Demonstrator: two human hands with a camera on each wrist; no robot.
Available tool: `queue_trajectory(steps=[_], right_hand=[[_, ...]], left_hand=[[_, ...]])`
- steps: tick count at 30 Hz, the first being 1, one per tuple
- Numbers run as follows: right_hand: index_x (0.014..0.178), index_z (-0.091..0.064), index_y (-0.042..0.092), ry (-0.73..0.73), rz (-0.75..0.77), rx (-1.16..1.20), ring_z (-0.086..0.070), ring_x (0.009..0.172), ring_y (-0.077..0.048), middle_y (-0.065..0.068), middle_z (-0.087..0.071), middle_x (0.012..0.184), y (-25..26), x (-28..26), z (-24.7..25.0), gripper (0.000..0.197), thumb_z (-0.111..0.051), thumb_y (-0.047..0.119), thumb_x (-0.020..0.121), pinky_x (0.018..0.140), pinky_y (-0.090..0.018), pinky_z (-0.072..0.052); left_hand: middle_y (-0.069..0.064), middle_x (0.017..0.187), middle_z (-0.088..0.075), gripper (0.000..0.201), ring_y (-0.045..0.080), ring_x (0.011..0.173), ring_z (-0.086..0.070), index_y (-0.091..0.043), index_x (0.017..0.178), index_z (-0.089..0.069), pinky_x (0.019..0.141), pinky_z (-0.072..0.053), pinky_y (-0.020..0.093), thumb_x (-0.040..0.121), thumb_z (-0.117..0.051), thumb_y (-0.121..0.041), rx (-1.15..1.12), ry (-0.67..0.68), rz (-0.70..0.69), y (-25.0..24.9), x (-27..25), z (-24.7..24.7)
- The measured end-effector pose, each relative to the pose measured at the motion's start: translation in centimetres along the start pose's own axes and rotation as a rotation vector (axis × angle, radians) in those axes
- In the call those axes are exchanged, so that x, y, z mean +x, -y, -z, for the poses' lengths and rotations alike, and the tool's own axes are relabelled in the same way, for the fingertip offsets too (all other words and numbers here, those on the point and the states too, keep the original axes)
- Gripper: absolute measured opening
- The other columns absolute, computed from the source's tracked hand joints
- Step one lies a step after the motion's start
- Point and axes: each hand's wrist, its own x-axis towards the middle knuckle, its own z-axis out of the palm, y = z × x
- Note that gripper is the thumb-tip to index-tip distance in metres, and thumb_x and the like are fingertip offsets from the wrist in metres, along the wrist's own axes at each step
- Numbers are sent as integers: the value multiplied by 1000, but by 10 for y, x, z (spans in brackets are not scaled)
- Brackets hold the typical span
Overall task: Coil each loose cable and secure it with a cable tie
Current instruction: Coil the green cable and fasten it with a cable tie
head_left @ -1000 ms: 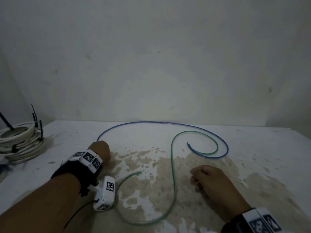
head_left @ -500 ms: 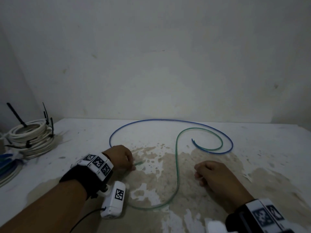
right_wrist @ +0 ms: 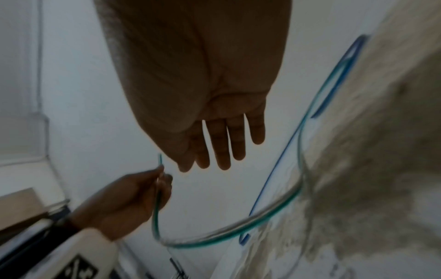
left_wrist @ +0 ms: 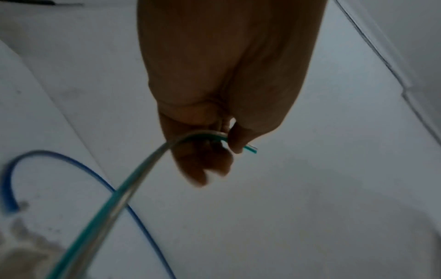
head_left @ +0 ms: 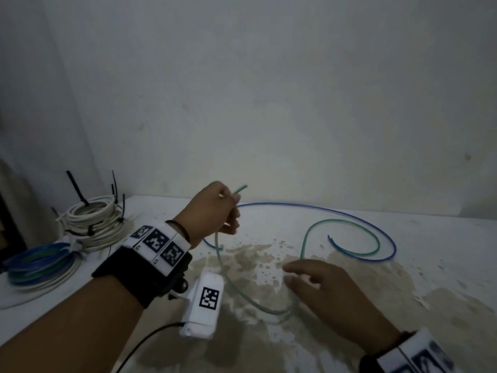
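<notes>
Coiled bundles (head_left: 91, 224) crowd the table's (head_left: 430, 251) left edge.

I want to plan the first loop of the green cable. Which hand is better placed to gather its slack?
The right hand: open, empty, beside the green cable on the table. The left hand already pinches its lifted end.

The left hand (head_left: 212, 211) was raised above the worktop, thumb and fingers (left_wrist: 238, 139) pinched around the end of a green cable (left_wrist: 133, 181). The right hand (head_left: 320, 289) hovered low and palm down, fingers (right_wrist: 224, 151) straight and slightly spread, holding nothing.
</notes>
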Motion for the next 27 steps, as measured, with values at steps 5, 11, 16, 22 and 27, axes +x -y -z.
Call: queue_trajectory(steps=[5,11,16,22,27], right_hand=[[128,-53,38,283,79,-70,-51,102,9,22,-59,119,43,3,-21,43,-54,54,88,86,-8,-38],[97,-65,22,344,97,-180,-62,78,-4,5,-68,86,31,8,-17,20,-47,31,97,74,-19,-45],[111,-65,17,338,68,-682,-60,90,-14,-1,-67,106,15,31,9,32,-41,36,100,77,-23,-42],[79,-66,28,-153,247,-1127,-65,70,-18,2,-68,73,44,85,52,11,-64,35,87,77,-32,-42],[67,-62,11,-328,444,-1029,-36,39,-21,-6,-52,51,97,117,60,16,-73,8,78,50,-26,-28]], left_hand=[[-1,60,-40,22,9,46,-29,-7,89,-55,38,-26,17,102,-40,-18,-411,-5,4,-35,-15,3],[-4,56,-41,18,5,37,-30,-13,81,-47,35,-27,14,97,-38,-10,-764,-26,15,-57,-23,54],[-10,52,-34,8,4,33,-25,-11,86,-52,32,-19,12,85,-45,-12,-862,42,22,-67,-39,98],[-7,53,-36,12,3,33,-27,-12,85,-55,30,-22,14,83,-43,-13,-670,245,21,-70,-67,103],[-3,57,-41,14,5,37,-28,-9,92,-53,34,-25,16,85,-41,-10,-620,327,-35,-60,-85,96]])
